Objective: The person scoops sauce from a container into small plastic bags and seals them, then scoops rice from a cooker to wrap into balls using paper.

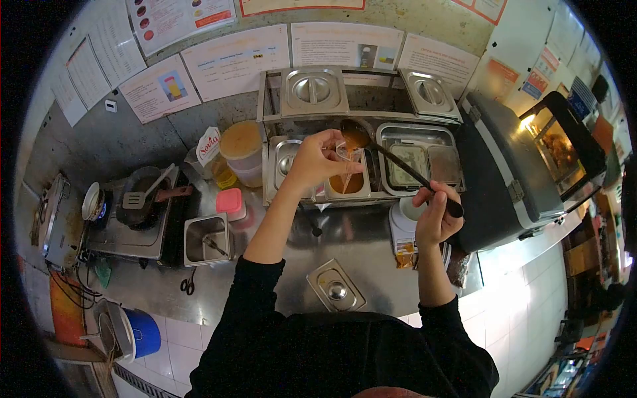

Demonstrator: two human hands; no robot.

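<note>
My left hand (317, 159) is closed on a small clear plastic bag (346, 156), its fingers pinching the bag near the top. Some orange-brown sauce shows inside the bag. Beneath it sits a steel pan (348, 197) of orange sauce, set in the counter unit. My right hand (438, 211) grips the dark handle of a long ladle (406, 167). The ladle's bowl, with orange sauce in it, is tilted right at the bag's mouth. A steel lid (336, 290) lies on the counter in front of my body.
Right of the sauce pan is a wider steel tray (385, 192). Below it stands a white scale (403, 237). To the left are a pink-lidded tub (230, 203), a steel container (206, 257), scissors (188, 284) and a stove with a frying pan (138, 205). A grey box (507, 179) stands at right.
</note>
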